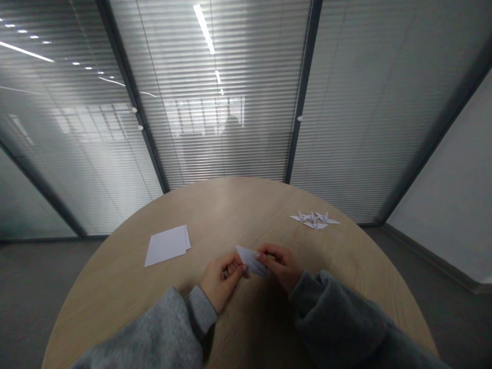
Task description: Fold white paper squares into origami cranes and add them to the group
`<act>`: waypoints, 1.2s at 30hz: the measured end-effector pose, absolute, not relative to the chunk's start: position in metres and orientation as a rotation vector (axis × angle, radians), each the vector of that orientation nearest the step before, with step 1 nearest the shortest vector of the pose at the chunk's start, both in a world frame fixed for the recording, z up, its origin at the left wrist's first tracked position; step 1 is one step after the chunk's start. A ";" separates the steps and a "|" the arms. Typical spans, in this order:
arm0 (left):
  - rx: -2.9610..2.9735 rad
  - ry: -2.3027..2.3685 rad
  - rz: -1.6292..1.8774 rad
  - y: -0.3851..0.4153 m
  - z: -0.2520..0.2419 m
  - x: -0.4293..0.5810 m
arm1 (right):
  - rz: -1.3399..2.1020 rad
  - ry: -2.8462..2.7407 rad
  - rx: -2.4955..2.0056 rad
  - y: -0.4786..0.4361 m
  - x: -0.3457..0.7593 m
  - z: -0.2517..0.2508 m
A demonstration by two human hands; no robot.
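Note:
Between my hands, near the middle of the table, is a small piece of folded white paper (250, 260) with pointed corners and creases. My left hand (223, 277) pinches its left lower edge between thumb and fingers. On the other side, my right hand (281, 264) grips the right upper edge, thumb on top and fingers curled behind. Parts of the paper are covered by the fingertips. Its exact fold cannot be made out.
White paper sheets (166, 246) lie stacked a little askew on the left of the round wooden table (238, 205). Several folded paper cranes (314, 220) stand grouped at the right. Beyond the table's far edge rises a glass wall with blinds (230, 148).

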State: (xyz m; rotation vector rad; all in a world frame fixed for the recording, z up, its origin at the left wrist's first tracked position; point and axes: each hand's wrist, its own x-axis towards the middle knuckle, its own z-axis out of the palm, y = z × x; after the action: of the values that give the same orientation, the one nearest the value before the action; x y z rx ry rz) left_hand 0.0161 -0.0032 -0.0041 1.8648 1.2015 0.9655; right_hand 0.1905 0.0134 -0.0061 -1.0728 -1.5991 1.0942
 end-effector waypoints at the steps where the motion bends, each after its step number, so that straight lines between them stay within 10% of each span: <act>1: 1.853 1.206 0.970 -0.003 -0.004 0.016 | 1.097 -1.592 -1.067 0.014 0.190 -0.006; 36: 1.372 1.018 1.142 0.003 -0.011 0.019 | 1.171 -1.619 -0.979 0.017 0.191 -0.014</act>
State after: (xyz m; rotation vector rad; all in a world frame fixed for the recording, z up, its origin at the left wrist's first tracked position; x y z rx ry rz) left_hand 0.0191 0.0027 -0.0113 1.3723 1.0178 1.1422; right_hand 0.1910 0.0168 -0.0136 -0.9788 -1.6187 1.1706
